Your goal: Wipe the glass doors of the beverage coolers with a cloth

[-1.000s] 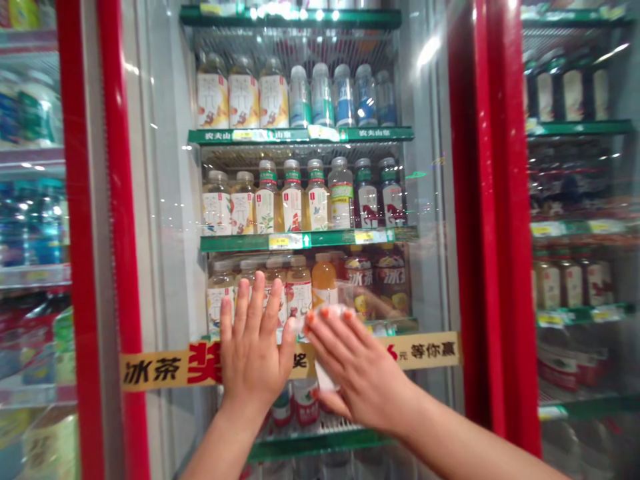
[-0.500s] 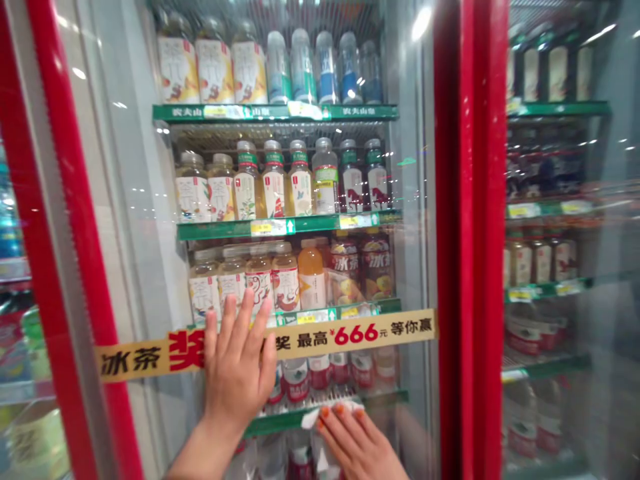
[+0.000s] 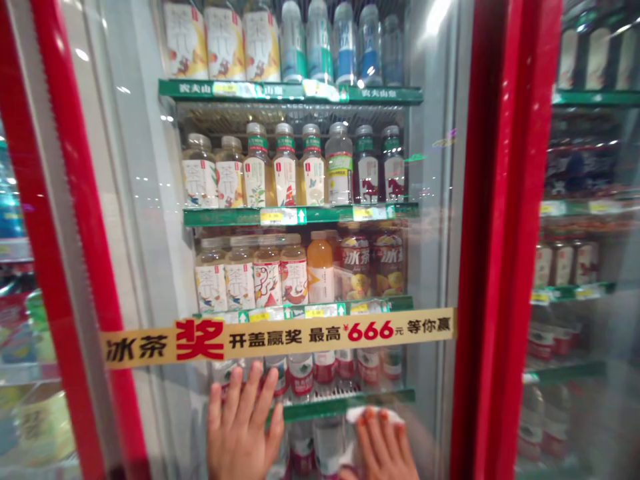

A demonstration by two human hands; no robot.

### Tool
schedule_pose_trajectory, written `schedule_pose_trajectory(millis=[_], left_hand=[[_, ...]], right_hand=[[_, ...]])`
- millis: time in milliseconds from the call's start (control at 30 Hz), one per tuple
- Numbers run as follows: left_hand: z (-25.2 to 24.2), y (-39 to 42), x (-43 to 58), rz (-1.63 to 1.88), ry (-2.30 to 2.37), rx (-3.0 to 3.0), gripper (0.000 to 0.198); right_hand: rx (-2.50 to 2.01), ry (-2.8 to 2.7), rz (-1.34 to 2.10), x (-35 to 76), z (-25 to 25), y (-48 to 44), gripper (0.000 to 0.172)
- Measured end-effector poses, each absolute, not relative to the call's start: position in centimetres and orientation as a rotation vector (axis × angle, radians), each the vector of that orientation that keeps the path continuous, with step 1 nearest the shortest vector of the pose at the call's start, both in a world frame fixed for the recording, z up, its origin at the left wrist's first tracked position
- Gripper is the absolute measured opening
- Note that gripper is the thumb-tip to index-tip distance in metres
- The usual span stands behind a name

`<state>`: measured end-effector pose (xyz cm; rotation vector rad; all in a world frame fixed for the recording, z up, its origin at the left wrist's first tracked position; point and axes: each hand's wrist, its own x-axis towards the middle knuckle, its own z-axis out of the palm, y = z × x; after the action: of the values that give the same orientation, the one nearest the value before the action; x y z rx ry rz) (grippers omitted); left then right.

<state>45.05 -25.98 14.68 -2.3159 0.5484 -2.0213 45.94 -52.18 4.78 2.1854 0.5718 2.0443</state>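
Observation:
My left hand [image 3: 244, 427] lies flat on the glass door [image 3: 170, 400] just below the yellow strip [image 3: 280, 337], fingers spread, holding nothing. To its right, my right hand [image 3: 383, 447] presses a white cloth or tissue [image 3: 357, 415] against the same glass, its fingers stretched over it. The cloth shows above and left of the fingertips; the rest is under the hand. Behind the glass stand rows of drink bottles [image 3: 257, 167] on shelves with green edges [image 3: 295, 91].
Red door frames [image 3: 515, 240] run up both sides of the glass. Further right is another cooler section with bottles [image 3: 563, 263]; at the far left, more drinks [image 3: 43, 427] stand behind a second pane.
My left hand has moved down off the yellow strip, uncovering its lettering. My right hand and the cloth have shifted right. The view has moved slightly closer.

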Motion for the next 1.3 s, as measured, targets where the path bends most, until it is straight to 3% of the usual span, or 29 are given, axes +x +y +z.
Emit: schedule_pose_trajectory(millis=[133, 233, 367, 500, 633, 733, 867, 1100, 1200, 1300], left_hand=[[14.6, -26.1, 45.0, -2.036, 0.553, -2.305, 0.086], [14.7, -26.4, 44.9, -2.051, 0.54, -2.325, 0.085], [13.8, -25.7, 44.4, -2.043, 0.544, -2.403, 0.082], [9.7, -23.2, 43.8, -1.961, 0.349, -2.505, 0.092], [5.3, -22.0, 44.1, -1.959, 0.228, -2.513, 0.099], [4.1, -22.2, 44.6, -2.012, 0.174, -2.544, 0.097], [4.1, -22.1, 44.8, -2.027, 0.222, -2.544, 0.096], [3.3, -22.3, 44.9, -2.047, 0.144, -2.573, 0.093], [3.7, -22.6, 44.7, -2.025, 0.115, -2.542, 0.091], [4.6, -22.7, 44.5, -2.053, 0.183, -2.455, 0.089]], right_hand=[[2.653, -0.152, 2.126, 46.2, 8.8, -55.0, 0.088], [2.673, 0.034, 2.08, 45.9, 10.9, -50.6, 0.09], [2.283, 0.761, 1.902, 45.0, 5.0, -47.1, 0.09], [2.368, 0.311, 2.041, 45.7, -0.5, -53.1, 0.088], [2.619, -0.209, 2.178, 46.5, 1.4, -53.9, 0.09], [2.492, 0.246, 2.054, 46.6, 1.3, -48.2, 0.093], [2.072, 0.549, 2.2, 46.5, -2.8, -46.0, 0.078], [2.604, -0.337, 2.14, 46.1, -1.1, -52.4, 0.088], [2.607, 0.155, 2.026, 46.5, -2.3, -47.1, 0.095], [2.435, 0.627, 1.999, 45.5, -5.0, -43.8, 0.08]])
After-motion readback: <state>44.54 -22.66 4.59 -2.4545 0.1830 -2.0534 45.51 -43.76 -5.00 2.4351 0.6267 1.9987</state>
